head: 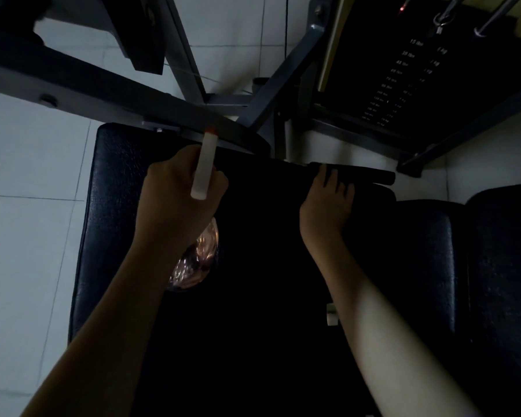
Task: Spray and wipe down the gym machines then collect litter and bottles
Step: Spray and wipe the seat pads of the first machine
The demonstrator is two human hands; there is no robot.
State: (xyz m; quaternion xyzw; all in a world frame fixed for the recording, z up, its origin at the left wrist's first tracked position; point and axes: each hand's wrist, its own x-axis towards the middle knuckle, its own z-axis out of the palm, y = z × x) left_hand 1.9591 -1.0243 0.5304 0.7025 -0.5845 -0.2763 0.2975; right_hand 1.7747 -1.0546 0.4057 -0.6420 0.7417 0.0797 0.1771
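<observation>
Clear plastic spray bottle with white trigger head, gripped at neck in curled left hand above black padded bench seat: probably light, rigid, slick if wet, best held there; right hand, fingers loosely spread, touching black cylindrical bar.

White, red-tipped spray bottle

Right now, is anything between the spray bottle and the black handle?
Nothing visible stands between them. The left hand holds the spray bottle left of the black handle, where the right hand rests; the gap is dark.
</observation>
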